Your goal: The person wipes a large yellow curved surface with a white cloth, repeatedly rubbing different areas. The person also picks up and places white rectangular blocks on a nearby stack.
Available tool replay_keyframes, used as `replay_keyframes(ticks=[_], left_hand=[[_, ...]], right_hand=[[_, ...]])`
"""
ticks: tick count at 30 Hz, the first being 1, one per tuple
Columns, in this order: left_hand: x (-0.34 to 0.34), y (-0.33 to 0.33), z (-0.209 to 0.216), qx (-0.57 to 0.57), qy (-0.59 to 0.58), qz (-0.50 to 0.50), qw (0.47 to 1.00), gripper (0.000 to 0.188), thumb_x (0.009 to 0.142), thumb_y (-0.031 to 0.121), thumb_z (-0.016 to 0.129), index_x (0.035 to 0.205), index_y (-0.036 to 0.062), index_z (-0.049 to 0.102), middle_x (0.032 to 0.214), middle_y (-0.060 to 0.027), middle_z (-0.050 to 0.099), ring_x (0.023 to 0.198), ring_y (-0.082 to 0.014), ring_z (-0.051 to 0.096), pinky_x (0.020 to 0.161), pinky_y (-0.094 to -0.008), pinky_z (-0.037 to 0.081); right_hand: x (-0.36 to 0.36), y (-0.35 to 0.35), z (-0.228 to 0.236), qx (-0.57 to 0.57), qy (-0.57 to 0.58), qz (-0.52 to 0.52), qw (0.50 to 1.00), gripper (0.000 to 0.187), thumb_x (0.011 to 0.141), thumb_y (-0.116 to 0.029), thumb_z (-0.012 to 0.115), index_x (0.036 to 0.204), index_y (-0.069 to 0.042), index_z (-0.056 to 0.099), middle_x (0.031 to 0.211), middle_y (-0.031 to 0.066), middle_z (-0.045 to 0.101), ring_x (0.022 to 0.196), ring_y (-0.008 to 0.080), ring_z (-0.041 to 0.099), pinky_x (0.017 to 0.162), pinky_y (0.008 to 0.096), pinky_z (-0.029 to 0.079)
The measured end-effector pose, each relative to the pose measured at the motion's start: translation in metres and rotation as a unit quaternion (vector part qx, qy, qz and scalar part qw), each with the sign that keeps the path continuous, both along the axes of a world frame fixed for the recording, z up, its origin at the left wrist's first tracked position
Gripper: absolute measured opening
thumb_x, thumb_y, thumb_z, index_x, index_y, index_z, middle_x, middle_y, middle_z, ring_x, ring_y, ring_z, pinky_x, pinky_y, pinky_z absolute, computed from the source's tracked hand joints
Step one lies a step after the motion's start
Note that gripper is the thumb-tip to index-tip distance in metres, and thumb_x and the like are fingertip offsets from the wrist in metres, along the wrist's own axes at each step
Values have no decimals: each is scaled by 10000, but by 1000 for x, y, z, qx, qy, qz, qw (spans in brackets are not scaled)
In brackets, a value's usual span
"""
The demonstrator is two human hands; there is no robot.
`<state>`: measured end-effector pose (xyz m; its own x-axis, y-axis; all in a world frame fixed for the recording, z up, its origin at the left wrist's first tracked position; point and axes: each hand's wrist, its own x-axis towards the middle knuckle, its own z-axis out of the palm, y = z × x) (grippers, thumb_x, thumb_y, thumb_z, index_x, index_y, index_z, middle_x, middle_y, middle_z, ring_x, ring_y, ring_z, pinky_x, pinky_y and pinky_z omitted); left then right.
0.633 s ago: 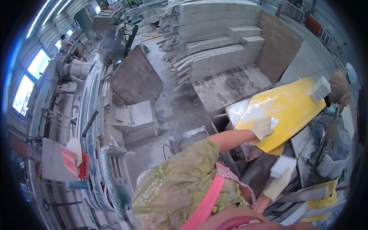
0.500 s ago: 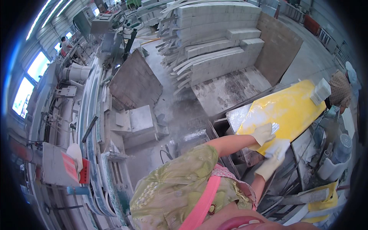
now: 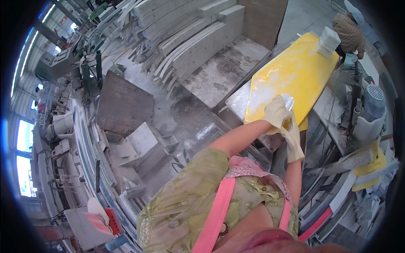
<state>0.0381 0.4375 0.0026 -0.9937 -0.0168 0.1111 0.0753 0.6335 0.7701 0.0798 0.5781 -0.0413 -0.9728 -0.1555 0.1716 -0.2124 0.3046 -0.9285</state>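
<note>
My left hand, in a cream glove, is closed on a small pale, shiny piece over a yellow sheet. The sheet is smeared with white and looks wet. It covers most of a long worktop whose pale bare corner shows at the left. Close beside the left hand, at the sheet's near edge, is my gloved right hand. Its fingers are drawn together by the left wrist, and whatever they hold is hidden. A small stack of white blocks stands on the sheet's far end.
Long pale slabs are stacked beyond the worktop, against a brown board. A dark board leans at the left, near machine rails. At the right stand a grey motor-like cylinder and another person.
The view has turned, so the surroundings sit differently. My right hand has moved in against the left hand, and the white piece seen at its fingers no longer shows. The left still grips its pale piece.
</note>
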Motion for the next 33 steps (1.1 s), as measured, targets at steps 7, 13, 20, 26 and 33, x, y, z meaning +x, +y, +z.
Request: replay_keyframes(ticks=[7,13,20,26,33], left_hand=[[8,-22,17,16,84,-2,996,447,732,308,763,1041,11,637,987,-233,652,983,-423,645,848,-451,519],[6,-14,49,-1,-128,32,991,674,706,364,782,1189,-49,559,1111,-263,674,1042,-405,674,860,-445,540],[-15,-30,10,-169,-31,-38,984,607,805,565,716,1013,-4,716,1001,-207,724,898,-300,709,752,-444,546],[-19,-35,15,266,-107,-129,949,571,819,197,826,1269,-47,573,1142,-139,684,953,-228,695,792,-346,590],[17,-9,64,107,-152,-87,979,621,903,313,715,1344,-50,470,1182,-154,620,1055,-240,630,922,-355,516]], right_hand=[[115,204,29,50,-5,-364,930,483,1071,-299,507,1434,19,523,1454,148,547,1324,223,512,1132,334,363],[234,410,-43,628,-207,-502,557,846,994,-673,423,1470,25,468,1477,256,498,1355,411,481,1149,462,374],[274,362,-36,546,-43,-475,689,795,962,-598,570,1383,75,532,1432,277,528,1368,406,455,1184,472,301],[327,366,-14,273,-37,-439,855,536,983,-435,614,1376,-71,604,1453,164,554,1405,282,463,1171,384,346],[319,413,-8,461,-83,-539,700,589,955,-467,592,1399,-82,558,1453,177,528,1343,343,479,1115,421,385]])
